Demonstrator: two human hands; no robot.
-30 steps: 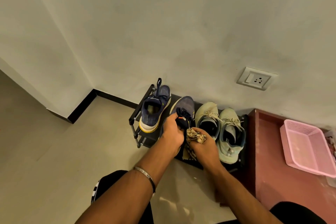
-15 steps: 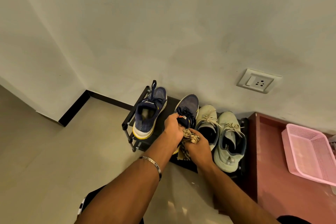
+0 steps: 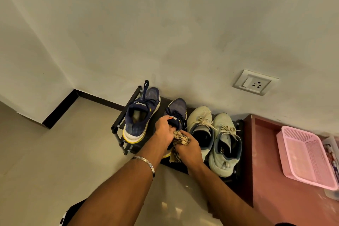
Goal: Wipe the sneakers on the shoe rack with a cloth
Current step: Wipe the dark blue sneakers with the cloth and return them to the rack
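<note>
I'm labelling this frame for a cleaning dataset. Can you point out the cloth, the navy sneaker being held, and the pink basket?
cloth [image 3: 182,138], head view, on the bunched part above the right hand.
navy sneaker [image 3: 178,107], head view, on its toe.
pink basket [image 3: 291,149], head view, on its left wall.

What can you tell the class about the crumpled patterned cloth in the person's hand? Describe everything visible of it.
The crumpled beige cloth with a dark checked pattern looks like soft, thin fabric. It is bunched into a wad in the right hand, which grips it, with a loose end hanging below the hand. It sits against the heel end of the second navy sneaker, which the left hand holds by its collar on the black shoe rack. How far the cloth reaches is hidden by the hands.
</note>
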